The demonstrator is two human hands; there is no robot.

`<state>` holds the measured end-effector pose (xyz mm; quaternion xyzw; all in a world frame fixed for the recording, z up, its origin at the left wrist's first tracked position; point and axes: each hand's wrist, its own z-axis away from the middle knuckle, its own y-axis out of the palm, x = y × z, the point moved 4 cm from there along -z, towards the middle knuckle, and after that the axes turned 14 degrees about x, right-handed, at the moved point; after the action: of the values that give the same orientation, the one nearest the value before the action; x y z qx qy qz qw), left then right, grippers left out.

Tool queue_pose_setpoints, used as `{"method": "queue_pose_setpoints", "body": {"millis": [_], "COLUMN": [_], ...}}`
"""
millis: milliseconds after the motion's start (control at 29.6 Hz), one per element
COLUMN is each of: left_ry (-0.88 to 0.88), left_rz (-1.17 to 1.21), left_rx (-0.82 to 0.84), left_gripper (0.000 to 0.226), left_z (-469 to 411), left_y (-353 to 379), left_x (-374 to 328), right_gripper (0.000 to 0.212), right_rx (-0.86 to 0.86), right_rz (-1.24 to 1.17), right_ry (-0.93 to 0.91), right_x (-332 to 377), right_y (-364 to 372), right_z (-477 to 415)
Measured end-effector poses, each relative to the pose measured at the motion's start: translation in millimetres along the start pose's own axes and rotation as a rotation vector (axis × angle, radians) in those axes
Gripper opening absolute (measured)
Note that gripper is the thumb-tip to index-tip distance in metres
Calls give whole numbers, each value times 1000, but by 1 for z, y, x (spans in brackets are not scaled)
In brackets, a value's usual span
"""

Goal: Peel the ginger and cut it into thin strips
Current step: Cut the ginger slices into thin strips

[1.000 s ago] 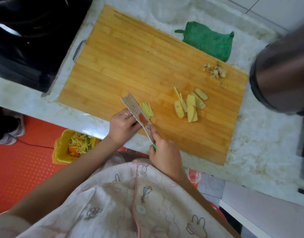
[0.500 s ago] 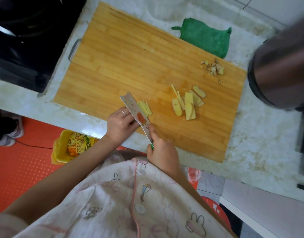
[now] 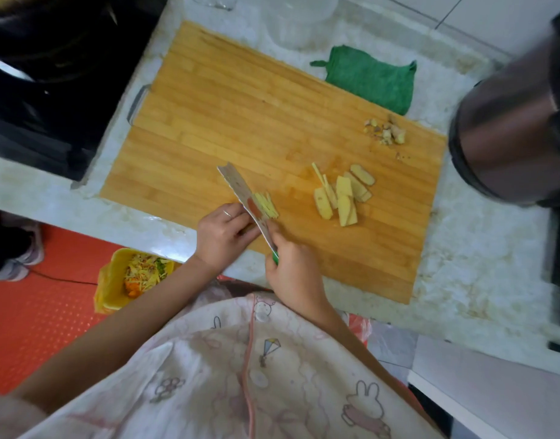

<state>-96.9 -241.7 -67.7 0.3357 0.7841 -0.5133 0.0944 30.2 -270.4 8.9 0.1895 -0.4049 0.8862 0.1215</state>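
One big pale worktop (image 3: 462,255) carries a wide wooden board (image 3: 240,106). Two hands work at the board's near edge. The right hand (image 3: 293,274) has its grip wrapped tight round the green handle of the knife (image 3: 240,191). The blade stands on its edge and points away from the person.

The left hand (image 3: 223,232) sits just beside the blade, fingers curled, with the tips up against the metal. The blade hides what is under those tips, so I cannot tell if that grip is pinching a bit of ginger or not.

A heap of peeled ginger slices (image 3: 343,188) waits on the board, well apart from the knife. A small bunch of thin ginger strips (image 3: 267,205) lies touching the other side of the blade. Tiny bits of peel (image 3: 388,133) sit near the far right corner.

The step looks like cutting slices into strips. To do it well, I think the fingertips should tuck back, with the knuckles against the blade. Each cut should come straight down, very close to the last one, so the strips come out thin and all the same. Go slow, as ginger is stringy and can slip.
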Motion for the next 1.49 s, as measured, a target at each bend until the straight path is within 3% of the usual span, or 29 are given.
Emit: {"method": "queue_pose_setpoints", "body": {"millis": [1013,1250,1486], "left_ry": [35,-19,-35], "left_rz": [58,34,44], "left_rx": [20,9,-14], "left_gripper": [15,40,41], "left_z": [-1,-2,-1], "left_y": [-1,-2,-1], "left_x": [2,1,-1], "right_gripper": [69,69,64], "right_rx": [119,111,16], "right_rz": [-35,-8,68], "right_ry": [33,55,39], "right_x": [-14,-11,13], "right_y": [7,6,-4], "right_z": [14,11,-28]}}
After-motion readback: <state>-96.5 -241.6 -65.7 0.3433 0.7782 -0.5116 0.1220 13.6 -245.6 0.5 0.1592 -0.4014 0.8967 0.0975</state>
